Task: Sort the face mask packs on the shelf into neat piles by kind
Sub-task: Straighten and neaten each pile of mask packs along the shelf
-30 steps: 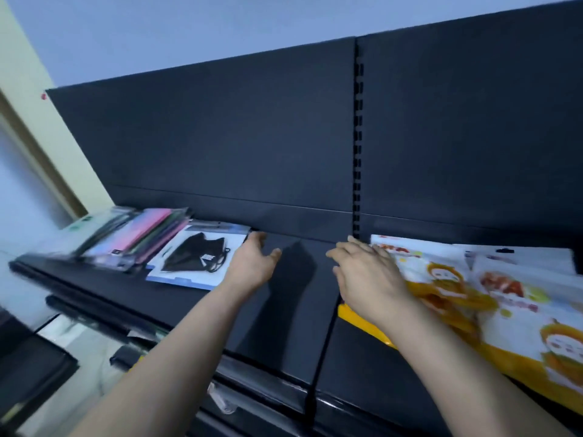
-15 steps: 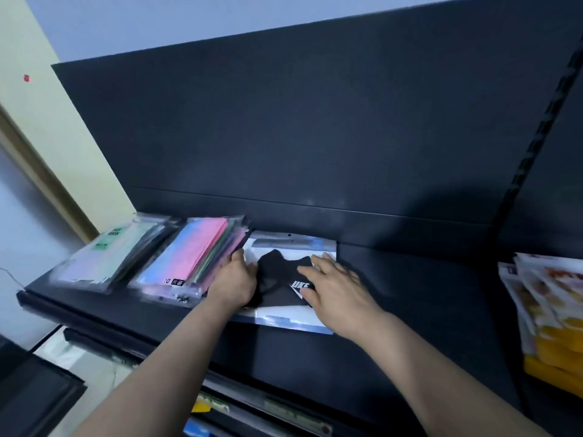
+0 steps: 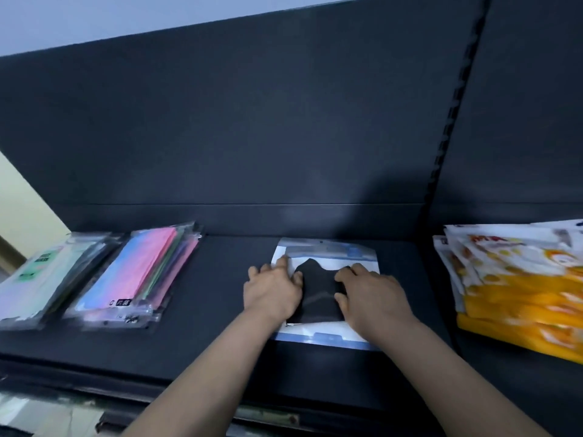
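Black mask pack [image 3: 319, 290] flat mid-shelf [image 3: 220, 339], nearer back edge, black mask visible through clear front. Left hand [image 3: 272, 293] and right hand [image 3: 373, 299] both laid flat on it, pressing, not gripping. Guessing it's being squared up as its own pile. Pastel packs [image 3: 142, 272] by left edge, orange packs [image 3: 520, 288] by right.

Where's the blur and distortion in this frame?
Head view: dim, bluish light; orange-and-white packs at the right edge motion-smeared; pink-blue pile at left slightly soft; black mask pack at centre fairly sharp; slotted upright curves, wide-angle distortion.
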The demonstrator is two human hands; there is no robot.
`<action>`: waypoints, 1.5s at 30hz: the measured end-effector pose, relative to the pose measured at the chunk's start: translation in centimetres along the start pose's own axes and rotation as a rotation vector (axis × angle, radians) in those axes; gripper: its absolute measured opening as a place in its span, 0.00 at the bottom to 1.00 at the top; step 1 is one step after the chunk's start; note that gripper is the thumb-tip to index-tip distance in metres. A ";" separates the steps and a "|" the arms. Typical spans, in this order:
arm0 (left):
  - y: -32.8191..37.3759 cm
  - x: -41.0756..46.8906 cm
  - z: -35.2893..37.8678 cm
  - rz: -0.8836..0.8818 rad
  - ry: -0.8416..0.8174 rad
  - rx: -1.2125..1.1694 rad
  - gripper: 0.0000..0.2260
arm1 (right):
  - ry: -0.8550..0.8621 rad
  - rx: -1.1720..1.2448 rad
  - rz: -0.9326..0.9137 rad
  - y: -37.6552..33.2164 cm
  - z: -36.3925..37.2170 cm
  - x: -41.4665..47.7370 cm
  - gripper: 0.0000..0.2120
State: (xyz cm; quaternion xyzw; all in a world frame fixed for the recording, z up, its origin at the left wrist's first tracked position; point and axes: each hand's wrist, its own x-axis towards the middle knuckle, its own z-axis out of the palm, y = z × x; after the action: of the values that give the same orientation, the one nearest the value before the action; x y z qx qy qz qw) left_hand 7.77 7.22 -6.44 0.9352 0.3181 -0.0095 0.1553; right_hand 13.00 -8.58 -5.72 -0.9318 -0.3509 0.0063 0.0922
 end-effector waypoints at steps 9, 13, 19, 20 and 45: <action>5.8 -1.8 1.2 0.106 -0.028 -0.051 0.23 | -0.029 -0.126 0.190 4.4 -2.2 -2.5 0.16; 2.2 -1.9 -1.1 0.078 0.074 -0.019 0.18 | 0.062 -0.068 0.064 0.7 -1.8 -1.5 0.16; -7.3 -0.6 -6.1 -0.019 0.246 -0.023 0.17 | 0.046 0.068 -0.149 -8.1 0.1 1.5 0.15; -9.8 -0.3 -7.0 -0.035 0.283 -0.039 0.17 | 0.039 0.088 -0.171 -10.2 0.6 2.2 0.15; -20.0 5.9 -7.9 0.133 -0.130 -0.510 0.29 | 0.089 0.066 0.169 -23.4 2.3 6.0 0.17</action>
State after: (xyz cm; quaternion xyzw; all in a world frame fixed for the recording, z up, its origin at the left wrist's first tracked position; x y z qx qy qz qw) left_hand -0.17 28.07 -5.27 0.8822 0.2374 0.0214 0.4062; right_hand 2.08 12.95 -3.58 -0.9539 -0.2663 -0.0159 0.1374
